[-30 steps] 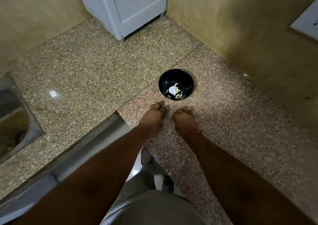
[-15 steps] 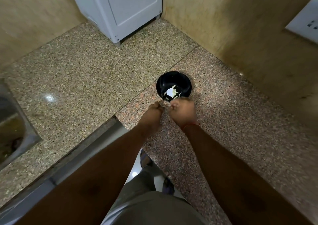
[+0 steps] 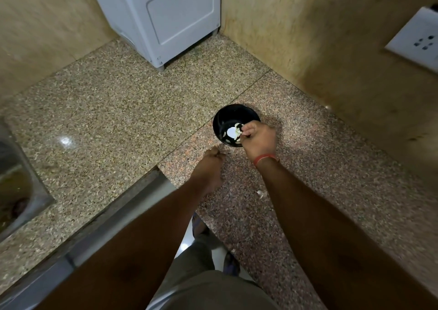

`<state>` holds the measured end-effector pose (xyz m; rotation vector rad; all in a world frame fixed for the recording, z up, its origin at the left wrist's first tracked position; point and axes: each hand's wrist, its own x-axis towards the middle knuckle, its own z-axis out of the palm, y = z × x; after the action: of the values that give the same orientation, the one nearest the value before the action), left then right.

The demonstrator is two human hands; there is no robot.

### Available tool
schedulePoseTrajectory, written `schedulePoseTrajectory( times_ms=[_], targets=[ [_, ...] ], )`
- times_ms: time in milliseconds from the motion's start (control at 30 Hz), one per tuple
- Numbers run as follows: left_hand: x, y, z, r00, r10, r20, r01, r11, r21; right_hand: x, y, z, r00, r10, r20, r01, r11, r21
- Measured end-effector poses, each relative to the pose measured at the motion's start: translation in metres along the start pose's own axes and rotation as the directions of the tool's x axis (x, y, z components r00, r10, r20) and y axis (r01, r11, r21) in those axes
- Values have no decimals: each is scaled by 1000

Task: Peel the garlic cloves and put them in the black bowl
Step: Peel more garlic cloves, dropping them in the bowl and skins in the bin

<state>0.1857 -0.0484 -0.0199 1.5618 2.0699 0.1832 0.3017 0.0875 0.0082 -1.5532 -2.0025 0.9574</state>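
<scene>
arms: bare, no sleeves | right wrist: red thread band point(image 3: 265, 158) | trousers point(image 3: 208, 286): grey-olive

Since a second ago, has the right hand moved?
Yes. The right hand has gone forward from the counter to the black bowl, its curled fingers now over the near rim.

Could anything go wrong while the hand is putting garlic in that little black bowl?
Maybe. The right hand reaches over the near rim of the small round black bowl, so a bump could tip or slide it on the speckled granite counter. A small pale scrap, perhaps garlic or peel, lies on the counter by the right forearm and could get swept off the edge. The left hand is not steadying the bowl.
</scene>
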Motion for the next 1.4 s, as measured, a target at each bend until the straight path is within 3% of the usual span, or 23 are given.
schedulePoseTrajectory(
  times_ms=[233, 500, 600, 667, 800, 900, 967, 1033, 1100, 1233, 1300, 1400],
  targets=[
    [-11, 17, 14, 1000, -3, -7, 3, 1000, 28, -37, 28, -19, 1000, -25, -17, 27, 995, 95],
    [-27, 43, 52, 998, 55, -29, -56, 998, -38, -92, 93, -46, 958, 16, 285, 10, 996, -89],
    [-32, 49, 66, 995, 64, -78, -73, 991, -108, -107, 104, -50, 935, -39, 353, 113, 975, -192],
    [-38, 54, 72, 991, 60, -119, -78, 985, -153, -115, 110, -47, 929, -92, 358, 192, 948, -255],
    [-46, 64, 83, 985, 18, -173, -52, 980, -191, -128, 115, -39, 948, -108, 299, 196, 938, -284],
    [-48, 69, 90, 980, -26, -199, -30, 962, -272, -135, 119, -36, 964, -100, 246, 147, 972, -182],
    [-49, 73, 93, 974, -70, -214, -9, 938, -347, -142, 120, -35, 976, -5, 217, 13, 999, -36],
    [-51, 77, 96, 971, -153, -182, 48, 877, -479, -147, 124, -35, 968, 123, 218, -156, 978, 139],
    [-52, 79, 99, 970, -221, -98, 97, 727, -680, -150, 128, -36, 939, 205, 276, -283, 916, 283],
    [-54, 83, 101, 964, -261, 40, 147, 405, -902, -154, 136, -42, 913, 244, 326, -361, 857, 369],
    [-53, 85, 103, 955, -282, 92, 184, 322, -929, -155, 138, -45, 911, 237, 338, -362, 853, 376],
    [-55, 88, 105, 954, -276, 114, 195, 285, -939, -155, 138, -50, 899, 245, 363, -383, 841, 382]
  ],
)
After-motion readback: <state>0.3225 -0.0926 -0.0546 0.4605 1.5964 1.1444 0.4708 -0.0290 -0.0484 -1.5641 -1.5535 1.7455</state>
